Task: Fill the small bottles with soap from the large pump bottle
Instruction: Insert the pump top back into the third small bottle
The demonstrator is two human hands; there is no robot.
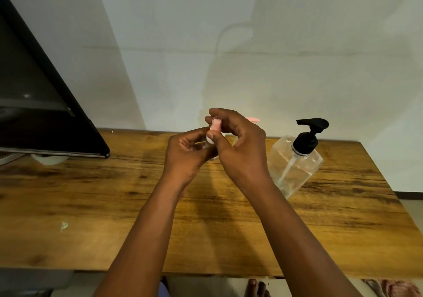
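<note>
Above the middle of the wooden table [91, 205], both my hands hold one small clear bottle. My left hand [185, 155] curls round its body, which is mostly hidden. My right hand [238, 145] pinches the pink cap [215, 124] at its top between thumb and fingers. The large clear pump bottle [295, 164] with a black pump head [309, 134] stands upright just right of my right hand, apart from it. A bit of pink [253, 120] shows behind my right hand; what it belongs to is hidden.
A dark monitor [41, 104] on a white foot [49, 159] fills the left back of the table. A pale wall rises right behind the table. Bare table surface lies in front of my hands. My foot [256, 288] shows below the front edge.
</note>
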